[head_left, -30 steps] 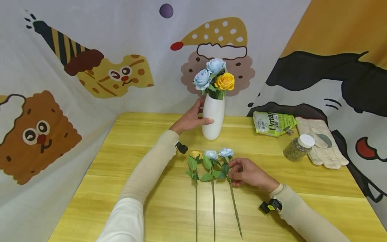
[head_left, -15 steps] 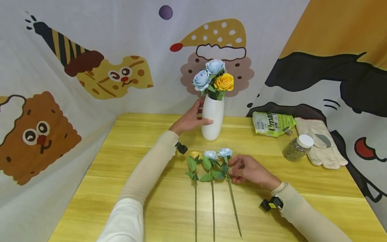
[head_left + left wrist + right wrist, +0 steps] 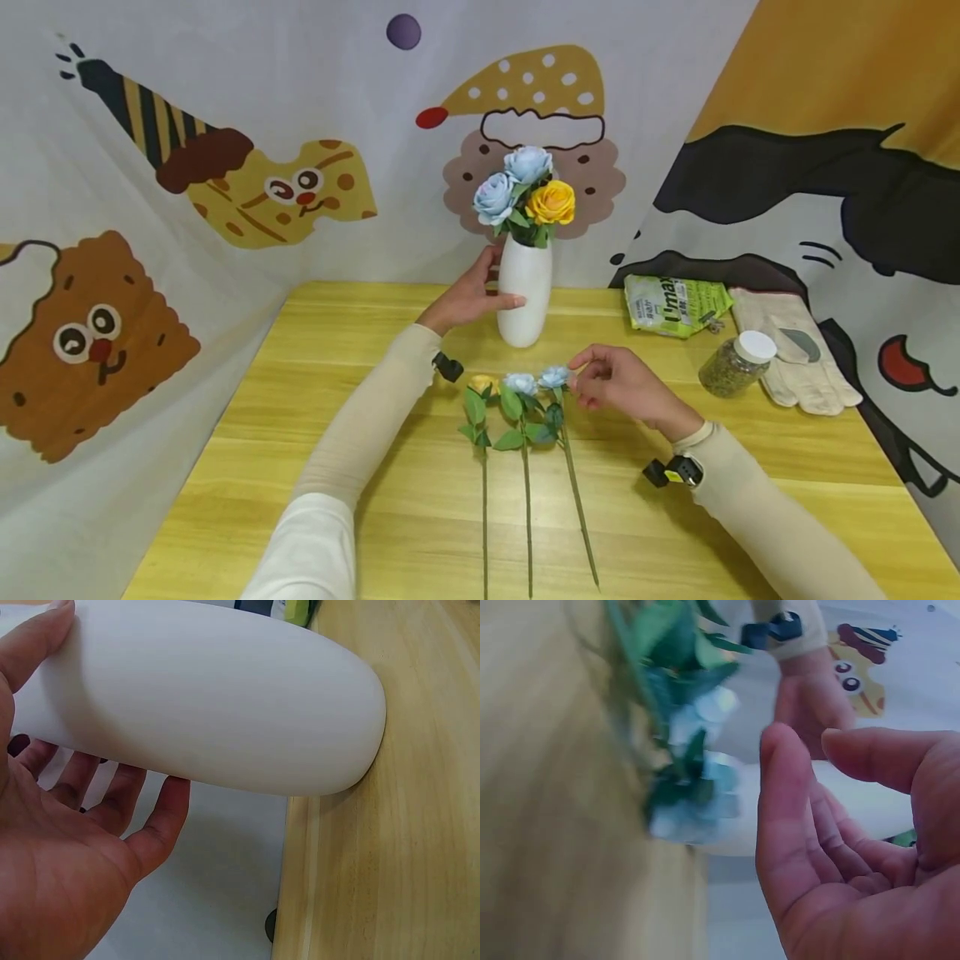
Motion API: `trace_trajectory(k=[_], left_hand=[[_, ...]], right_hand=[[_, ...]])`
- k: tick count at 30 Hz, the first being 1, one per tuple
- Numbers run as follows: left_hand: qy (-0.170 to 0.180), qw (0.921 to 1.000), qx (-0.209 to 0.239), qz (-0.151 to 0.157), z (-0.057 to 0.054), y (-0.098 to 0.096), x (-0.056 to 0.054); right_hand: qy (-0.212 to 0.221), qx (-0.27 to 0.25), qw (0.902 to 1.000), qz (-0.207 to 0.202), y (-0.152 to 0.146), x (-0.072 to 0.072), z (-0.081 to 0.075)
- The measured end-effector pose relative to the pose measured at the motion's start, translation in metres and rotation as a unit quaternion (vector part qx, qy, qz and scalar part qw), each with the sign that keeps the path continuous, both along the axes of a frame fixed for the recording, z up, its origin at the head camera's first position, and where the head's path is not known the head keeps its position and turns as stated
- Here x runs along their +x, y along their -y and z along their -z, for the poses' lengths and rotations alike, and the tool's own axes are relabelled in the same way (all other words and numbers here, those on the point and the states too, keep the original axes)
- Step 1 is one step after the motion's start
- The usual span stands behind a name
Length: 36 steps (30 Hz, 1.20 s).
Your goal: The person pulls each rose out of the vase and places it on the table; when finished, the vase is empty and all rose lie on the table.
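Observation:
In the head view, a white vase (image 3: 523,292) stands upright near the table's back edge, holding two light blue roses (image 3: 493,198) and a yellow rose (image 3: 552,202). My left hand (image 3: 467,297) grips its left side, thumb across the front and fingers behind; the left wrist view shows the fingertips against the vase (image 3: 217,697). Three roses lie side by side in front: a yellow rose (image 3: 483,385), a blue rose (image 3: 520,383) and another blue rose (image 3: 554,377). Beside that rightmost bloom, my right hand (image 3: 630,390) hovers with loosely bent fingers and nothing between them.
At the back right lie a green and white packet (image 3: 675,305) and a pair of pale gloves (image 3: 798,354). A clear jar (image 3: 735,367) with a white lid stands in front of them. Printed cloth (image 3: 337,83) hangs behind the wooden table (image 3: 300,483).
My right hand has moved up and away from me, from the rightmost rose's leaves to beside its bloom. The left hand keeps its hold on the vase, and the lying roses stay put.

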<state>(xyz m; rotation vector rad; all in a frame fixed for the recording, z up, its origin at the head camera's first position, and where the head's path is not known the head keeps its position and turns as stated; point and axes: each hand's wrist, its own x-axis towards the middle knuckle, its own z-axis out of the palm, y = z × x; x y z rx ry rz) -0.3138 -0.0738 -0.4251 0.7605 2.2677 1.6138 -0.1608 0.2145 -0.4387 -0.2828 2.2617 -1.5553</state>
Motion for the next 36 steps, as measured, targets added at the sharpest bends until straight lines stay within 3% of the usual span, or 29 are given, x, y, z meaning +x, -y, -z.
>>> trace_trajectory(k=[5, 9, 17, 27, 36], left_hand=[[-0.001, 1.0, -0.005, -0.003, -0.002, 0.0, 0.0], [-0.005, 0.9999, -0.008, -0.006, -0.002, -0.001, -0.001], [-0.008, 0.9999, -0.004, -0.007, 0.001, -0.001, -0.002], [-0.008, 0.9997, 0.02, -0.01, 0.002, 0.0, -0.002], [-0.017, 0.9987, 0.042, -0.024, -0.006, -0.002, 0.002]], right_hand=[[-0.062, 0.007, 0.9975, 0.033, 0.005, -0.013, -0.018], [-0.097, -0.015, 0.9933, 0.061, 0.012, -0.024, -0.032], [-0.178, -0.023, 0.9786, 0.102, 0.027, -0.042, -0.057], [-0.238, -0.063, 0.9546, 0.167, 0.044, -0.07, -0.078], [-0.281, -0.05, 0.9433, 0.169, 0.052, -0.092, -0.091]])
